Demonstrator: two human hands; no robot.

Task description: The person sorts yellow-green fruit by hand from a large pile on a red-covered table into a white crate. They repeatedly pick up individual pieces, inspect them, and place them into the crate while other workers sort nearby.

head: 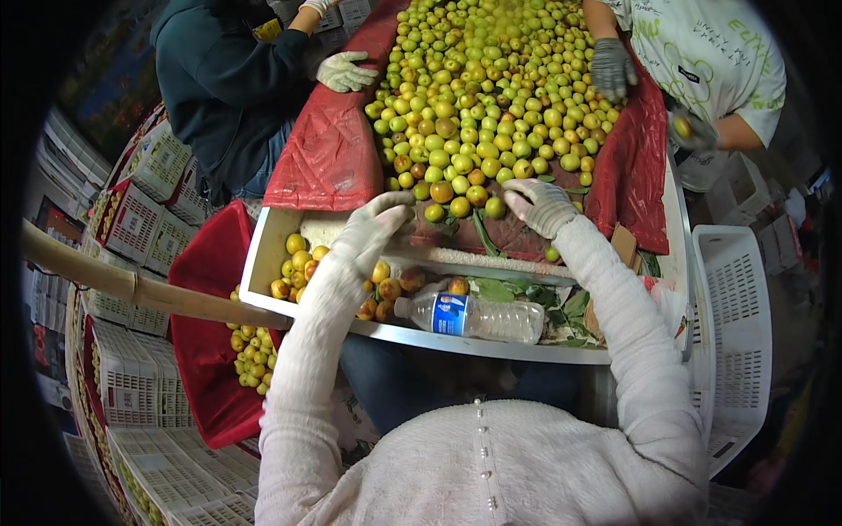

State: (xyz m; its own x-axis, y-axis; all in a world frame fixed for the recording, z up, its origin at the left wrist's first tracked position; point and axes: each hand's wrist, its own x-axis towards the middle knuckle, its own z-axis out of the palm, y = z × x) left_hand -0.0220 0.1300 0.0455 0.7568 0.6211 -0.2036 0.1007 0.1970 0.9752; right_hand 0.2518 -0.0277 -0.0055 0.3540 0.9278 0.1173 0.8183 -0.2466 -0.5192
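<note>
Small round green-yellow fruits (460, 131), which look like jujubes, cover a sorting table lined with red quilted cloth (329, 154). My left hand (378, 227), in a pale knit glove, hovers at the near left edge of the pile. Its fingers are curved and apart, close to a green fruit (421, 191), with nothing visibly held. Opposite it, my right hand (543, 207) wears a striped pale glove. Its bent fingers point left beside another fruit (495, 208), and I see nothing in its grasp. A long green leaf (483, 233) lies on the cloth between my hands.
The near trough holds browned yellow fruits (299, 266), a plastic bottle (470, 317) and leaves (572, 309). Gloved co-workers' hands rest left (345, 71) and right (612, 69). Around stand a red-lined container (217, 368), a bamboo pole (164, 296) and white crates (733, 342).
</note>
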